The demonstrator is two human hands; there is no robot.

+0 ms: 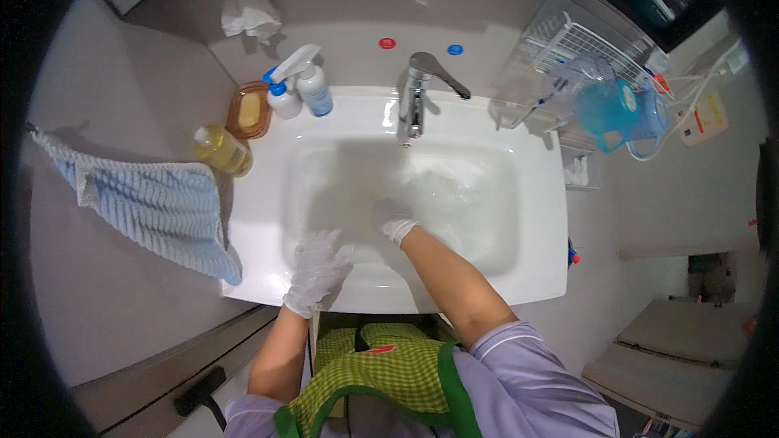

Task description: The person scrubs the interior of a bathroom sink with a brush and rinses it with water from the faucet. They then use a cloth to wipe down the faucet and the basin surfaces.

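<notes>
A white washbasin (542, 227) holds cloudy water (442, 195) with a patch of bubbles at its right. In a thin white glove, my left hand (318, 274) lies at the basin's front left rim, fingers stretched out and nothing in them. My right hand (396, 219), also gloved, is dipped into the water near the basin's middle. Its fingers are under the murky water, so what they hold or touch is hidden. The chrome mixer tap (416, 93) stands behind it, lever turned to the right.
At the back left stand a spray bottle (315, 89), a pump bottle (284, 102), a bar of soap (249, 111) in a brown dish and a bottle of yellow liquid (223, 151). A blue towel (154, 203) hangs left. A wire basket (588, 45) and blue cup (608, 109) hang right.
</notes>
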